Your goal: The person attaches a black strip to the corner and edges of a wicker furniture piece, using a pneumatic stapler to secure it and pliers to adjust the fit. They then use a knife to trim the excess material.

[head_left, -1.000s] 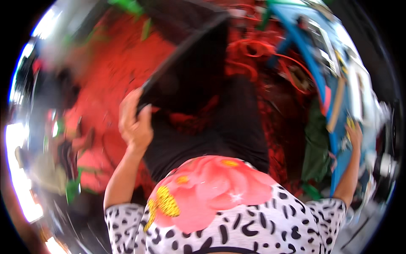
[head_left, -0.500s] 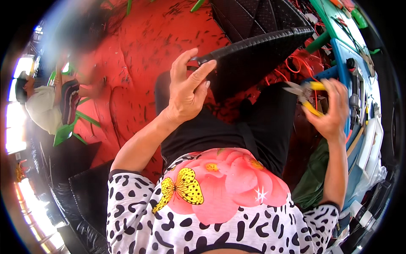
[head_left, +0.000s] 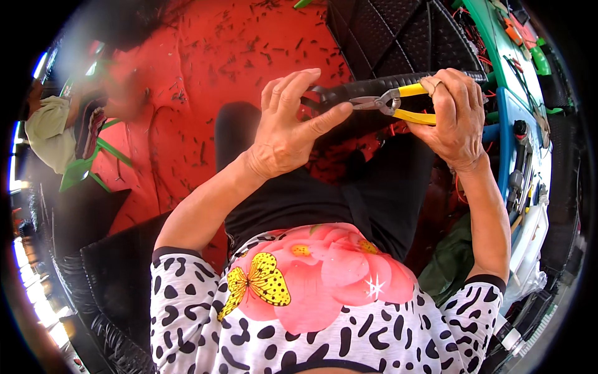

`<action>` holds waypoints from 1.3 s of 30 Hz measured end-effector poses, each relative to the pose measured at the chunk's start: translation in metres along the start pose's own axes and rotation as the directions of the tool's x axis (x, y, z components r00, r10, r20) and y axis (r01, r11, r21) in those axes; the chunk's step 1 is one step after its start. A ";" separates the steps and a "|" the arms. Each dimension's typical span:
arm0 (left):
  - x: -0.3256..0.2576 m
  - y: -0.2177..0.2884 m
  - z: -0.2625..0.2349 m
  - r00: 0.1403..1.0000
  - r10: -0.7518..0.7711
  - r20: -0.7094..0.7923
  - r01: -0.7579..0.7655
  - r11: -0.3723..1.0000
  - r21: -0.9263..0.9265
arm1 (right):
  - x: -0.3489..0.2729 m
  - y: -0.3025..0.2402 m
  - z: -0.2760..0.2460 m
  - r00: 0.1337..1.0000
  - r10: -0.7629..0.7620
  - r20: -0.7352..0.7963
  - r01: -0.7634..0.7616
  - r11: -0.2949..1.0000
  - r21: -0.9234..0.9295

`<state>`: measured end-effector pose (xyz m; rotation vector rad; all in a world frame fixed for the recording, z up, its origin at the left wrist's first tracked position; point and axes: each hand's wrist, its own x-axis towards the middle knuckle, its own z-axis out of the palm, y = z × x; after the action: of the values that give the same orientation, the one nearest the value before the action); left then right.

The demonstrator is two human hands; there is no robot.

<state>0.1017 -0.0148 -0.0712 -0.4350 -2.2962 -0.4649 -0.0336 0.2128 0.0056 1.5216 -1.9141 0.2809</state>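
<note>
My left hand (head_left: 288, 128) grips the rim of a black woven panel (head_left: 386, 47) that lies across my lap, thumb pointing right along its edge. My right hand (head_left: 453, 115) holds pliers with yellow handles (head_left: 398, 103). Their metal jaws point left and touch the panel's rim right beside my left thumb. I sit with black trousers (head_left: 324, 199) under the panel.
A red floor (head_left: 205, 75) strewn with small dark scraps lies ahead. A green and blue bench (head_left: 514, 93) with tools stands on the right. Another person (head_left: 56, 128) sits at the far left. More black woven pieces (head_left: 106, 280) lie at lower left.
The view has steadied and dropped toward my lap. My right hand came in from the right with the pliers and set their jaws on the panel's rim; my left hand shifted along that rim.
</note>
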 end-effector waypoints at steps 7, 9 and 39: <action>-0.001 0.000 0.004 1.000 -0.012 0.000 0.012 1.000 -0.018 | 0.007 -0.004 0.007 0.999 -0.025 -0.030 0.024 0.999 -0.027; -0.002 0.002 0.005 1.000 -0.025 0.000 0.025 0.999 -0.041 | 0.008 -0.005 0.010 0.999 -0.030 -0.030 0.029 0.999 -0.028; 0.028 0.016 -0.011 0.926 -0.375 0.040 0.332 0.760 -0.558 | -0.242 -0.039 -0.090 0.502 0.856 0.125 -0.843 0.516 -0.151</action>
<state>0.0962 -0.0003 -0.0404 -0.2414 -2.1390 -1.3448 0.0593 0.4399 -0.0841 0.4029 -2.6855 0.4994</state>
